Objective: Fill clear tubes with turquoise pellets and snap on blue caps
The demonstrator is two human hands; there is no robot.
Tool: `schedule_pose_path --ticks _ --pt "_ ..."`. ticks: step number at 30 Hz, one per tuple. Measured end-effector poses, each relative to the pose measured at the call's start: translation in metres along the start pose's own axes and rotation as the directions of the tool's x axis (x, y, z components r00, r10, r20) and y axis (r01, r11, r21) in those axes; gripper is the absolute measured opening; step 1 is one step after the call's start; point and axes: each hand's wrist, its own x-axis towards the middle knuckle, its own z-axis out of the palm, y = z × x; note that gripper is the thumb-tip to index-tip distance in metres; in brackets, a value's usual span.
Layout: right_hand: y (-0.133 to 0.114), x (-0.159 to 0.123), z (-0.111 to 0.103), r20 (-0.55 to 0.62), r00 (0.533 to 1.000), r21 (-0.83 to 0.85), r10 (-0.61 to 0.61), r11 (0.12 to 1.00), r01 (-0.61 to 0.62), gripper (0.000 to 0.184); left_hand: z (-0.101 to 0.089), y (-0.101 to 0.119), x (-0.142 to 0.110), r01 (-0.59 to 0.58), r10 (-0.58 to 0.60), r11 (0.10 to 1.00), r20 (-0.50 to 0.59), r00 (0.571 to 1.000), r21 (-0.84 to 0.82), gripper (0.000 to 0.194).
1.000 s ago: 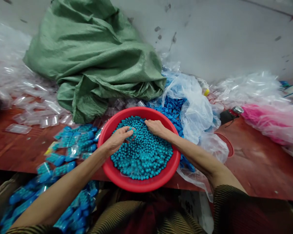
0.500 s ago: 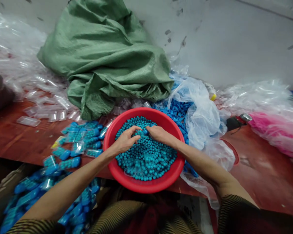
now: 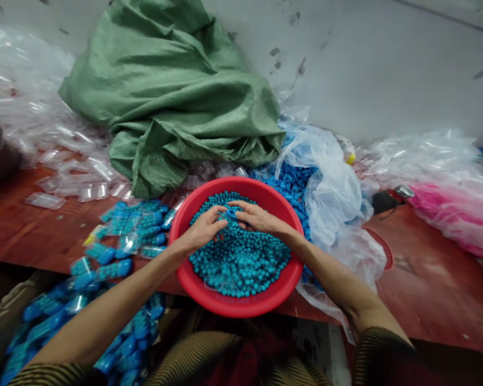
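A red plastic basin in front of me holds a heap of turquoise beads, some with clear thread among them. Over its far half, my right hand pinches a small blue plastic cap between thumb and fingers. My left hand is close by on the left, its fingers curled and its fingertips beside the cap. Whatever lies within those left fingers is too small to make out. Behind the basin, more blue caps lie in a pile.
Clear packets of turquoise beads with blue caps lie left of the basin; more packets sit below the table edge. A green sack stands behind. Empty clear cases, a white plastic bag and a pink bag surround it.
My right hand has lifted slightly and moved left with the blue cap, its fingers now stretched towards my left hand. My left hand has shifted slightly left, and its fingertips are now beside the cap.
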Motion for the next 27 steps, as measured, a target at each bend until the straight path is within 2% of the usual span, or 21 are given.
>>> schedule_pose_path --ticks 4,6,10,12,17,22,27 --pt "0.004 -0.009 -0.011 0.077 0.99 -0.132 0.115 0.986 -0.104 0.035 0.0 0.001 0.0 -0.011 0.014 0.995 -0.035 0.999 0.095 0.029" --pt "0.006 -0.013 -0.017 0.051 0.987 -0.131 0.152 0.981 -0.144 0.031 0.0 0.002 0.0 -0.005 0.007 0.995 -0.023 1.0 0.104 0.03" --pt "0.006 -0.015 -0.011 -0.069 0.993 0.094 0.095 0.992 -0.089 0.021 0.001 0.003 0.0 -0.026 0.025 0.994 0.007 1.0 0.107 0.034" --pt "0.003 -0.012 -0.001 -0.068 0.996 0.229 0.06 0.973 -0.043 0.023 0.001 0.003 -0.001 -0.056 0.054 0.995 0.028 0.998 0.082 0.039" --pt "-0.001 -0.007 0.009 0.081 0.995 0.45 0.059 0.889 -0.089 0.037 0.003 0.005 -0.005 -0.083 0.082 0.996 0.051 0.995 0.024 0.051" --pt "0.0 -0.007 -0.002 0.248 0.966 0.465 0.069 0.866 -0.181 0.044 0.007 0.007 -0.009 -0.103 0.103 0.995 0.059 0.993 0.005 0.052" --pt "0.003 -0.005 -0.006 0.327 0.94 0.435 0.091 0.869 -0.235 0.04 0.012 0.005 -0.008 -0.151 0.151 0.988 0.021 0.988 -0.02 0.043"
